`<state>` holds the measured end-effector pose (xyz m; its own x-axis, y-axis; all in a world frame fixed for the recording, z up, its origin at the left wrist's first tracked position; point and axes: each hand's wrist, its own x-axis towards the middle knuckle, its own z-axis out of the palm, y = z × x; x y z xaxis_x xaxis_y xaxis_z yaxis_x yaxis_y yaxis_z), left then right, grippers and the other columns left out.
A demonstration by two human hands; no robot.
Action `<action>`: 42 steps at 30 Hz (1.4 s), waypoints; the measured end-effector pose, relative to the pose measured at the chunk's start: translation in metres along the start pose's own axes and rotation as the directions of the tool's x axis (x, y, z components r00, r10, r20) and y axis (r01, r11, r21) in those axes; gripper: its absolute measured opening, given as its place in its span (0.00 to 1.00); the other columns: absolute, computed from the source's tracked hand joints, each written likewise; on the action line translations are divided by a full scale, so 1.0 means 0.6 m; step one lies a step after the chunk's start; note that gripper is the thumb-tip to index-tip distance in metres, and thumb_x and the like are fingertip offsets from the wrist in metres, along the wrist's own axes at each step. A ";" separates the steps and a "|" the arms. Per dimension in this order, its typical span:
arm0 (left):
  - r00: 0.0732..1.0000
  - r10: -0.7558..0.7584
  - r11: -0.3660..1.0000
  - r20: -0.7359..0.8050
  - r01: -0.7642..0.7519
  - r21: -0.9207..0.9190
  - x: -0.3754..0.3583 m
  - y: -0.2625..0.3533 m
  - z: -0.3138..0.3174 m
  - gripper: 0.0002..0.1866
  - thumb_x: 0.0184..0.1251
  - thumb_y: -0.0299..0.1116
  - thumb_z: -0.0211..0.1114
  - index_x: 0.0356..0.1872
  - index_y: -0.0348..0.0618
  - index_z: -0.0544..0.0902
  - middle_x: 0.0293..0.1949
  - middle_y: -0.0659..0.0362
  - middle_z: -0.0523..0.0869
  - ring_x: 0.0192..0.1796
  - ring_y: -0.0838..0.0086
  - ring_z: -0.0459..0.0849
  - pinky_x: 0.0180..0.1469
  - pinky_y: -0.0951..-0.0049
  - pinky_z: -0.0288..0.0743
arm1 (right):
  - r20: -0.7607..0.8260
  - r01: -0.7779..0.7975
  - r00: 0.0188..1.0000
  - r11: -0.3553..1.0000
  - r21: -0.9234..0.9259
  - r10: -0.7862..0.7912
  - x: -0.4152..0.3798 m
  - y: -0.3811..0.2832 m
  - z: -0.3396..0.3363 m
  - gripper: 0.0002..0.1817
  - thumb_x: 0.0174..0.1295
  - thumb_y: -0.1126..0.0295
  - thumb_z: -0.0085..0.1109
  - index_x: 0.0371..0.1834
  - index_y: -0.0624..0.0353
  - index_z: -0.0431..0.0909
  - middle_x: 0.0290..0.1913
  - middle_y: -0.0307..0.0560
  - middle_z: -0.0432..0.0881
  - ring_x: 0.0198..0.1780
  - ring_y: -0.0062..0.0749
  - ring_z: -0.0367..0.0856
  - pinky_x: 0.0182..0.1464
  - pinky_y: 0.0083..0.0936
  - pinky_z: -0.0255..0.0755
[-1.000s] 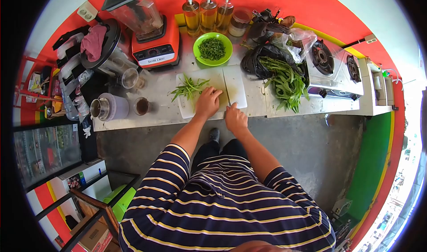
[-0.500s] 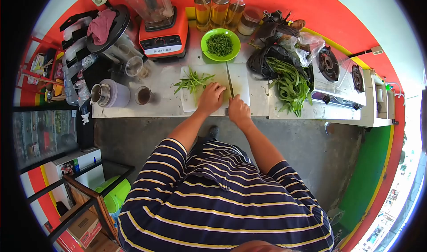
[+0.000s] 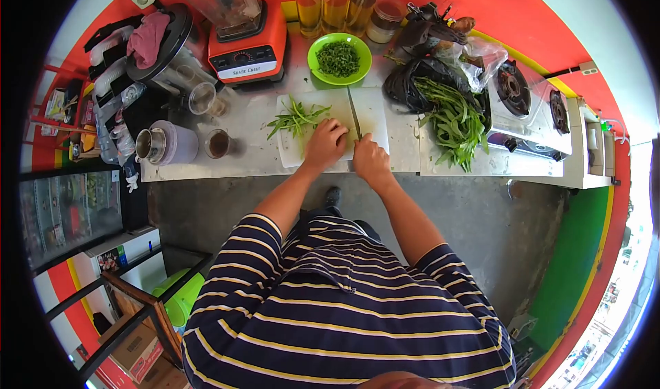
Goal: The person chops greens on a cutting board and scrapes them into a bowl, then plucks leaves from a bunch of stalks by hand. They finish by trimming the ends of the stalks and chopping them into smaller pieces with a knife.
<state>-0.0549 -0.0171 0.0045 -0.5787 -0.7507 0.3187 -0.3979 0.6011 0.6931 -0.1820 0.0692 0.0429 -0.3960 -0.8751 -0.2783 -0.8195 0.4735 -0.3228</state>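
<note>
A white cutting board [image 3: 375, 107] lies on the metal counter in front of me. My right hand [image 3: 372, 159] is wrapped round the handle of a knife [image 3: 354, 113], its blade pointing away from me over the board. Just left of the blade, my left hand [image 3: 326, 143] rests on the board with its fingers curled down; whatever is under the fingertips is hidden. Long green leafy stems [image 3: 295, 119] lie on the board beside that hand. Behind the board stands a lime-green bowl [image 3: 313, 64] holding finely chopped greens [image 3: 338, 59].
Uncut leafy greens [image 3: 454, 131] spill from a black plastic bag [image 3: 405, 86] on the right, next to a gas stove [image 3: 529, 124]. A red blender [image 3: 247, 56], oil bottles [image 3: 335, 7] and a glass of brown liquid [image 3: 219, 143] stand behind and left.
The view has shifted slightly, so the counter sits a little higher. Both hands keep nearly the same places; the knife blade tilts slightly more to the left at its tip.
</note>
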 end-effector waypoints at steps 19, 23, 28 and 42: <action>0.999 -0.013 1.000 -0.053 0.011 -0.028 -0.015 -0.010 0.006 0.14 0.58 0.22 0.63 0.45 0.38 0.87 0.43 0.53 0.84 0.50 0.55 0.82 0.54 0.59 0.78 | 0.079 -0.028 0.996 0.998 -0.057 0.032 -0.054 -0.007 0.004 0.17 0.79 0.56 0.49 0.47 0.63 0.69 0.39 0.64 0.88 0.43 0.60 0.90 0.46 0.49 0.84; 0.994 -0.017 0.999 -0.111 0.014 -0.031 -0.029 -0.013 0.010 0.10 0.61 0.22 0.65 0.44 0.36 0.86 0.46 0.51 0.85 0.52 0.53 0.83 0.54 0.58 0.78 | 0.066 -0.041 0.997 0.996 -0.076 0.046 -0.041 -0.010 0.013 0.17 0.79 0.57 0.48 0.46 0.63 0.71 0.39 0.62 0.89 0.44 0.58 0.90 0.47 0.47 0.84; 0.987 -0.042 0.999 -0.153 0.038 -0.027 -0.036 -0.015 0.014 0.09 0.63 0.24 0.67 0.43 0.36 0.85 0.46 0.51 0.84 0.52 0.52 0.83 0.55 0.58 0.78 | 0.058 0.032 0.998 0.997 -0.070 -0.028 -0.019 -0.012 -0.014 0.16 0.79 0.58 0.47 0.46 0.63 0.71 0.39 0.62 0.89 0.45 0.58 0.90 0.48 0.46 0.84; 0.996 0.090 0.996 -0.026 -0.090 -0.023 -0.019 -0.017 -0.009 0.05 0.63 0.22 0.64 0.38 0.35 0.83 0.45 0.51 0.82 0.51 0.53 0.81 0.53 0.57 0.77 | 0.083 0.003 0.997 0.998 -0.066 0.003 -0.060 -0.009 -0.004 0.18 0.79 0.56 0.48 0.48 0.64 0.69 0.39 0.65 0.89 0.44 0.62 0.89 0.48 0.51 0.83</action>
<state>-0.0405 -0.0158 -0.0027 -0.5932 -0.7006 0.3964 -0.3274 0.6599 0.6763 -0.1644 0.0978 0.0570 -0.3628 -0.8624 -0.3530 -0.8463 0.4635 -0.2627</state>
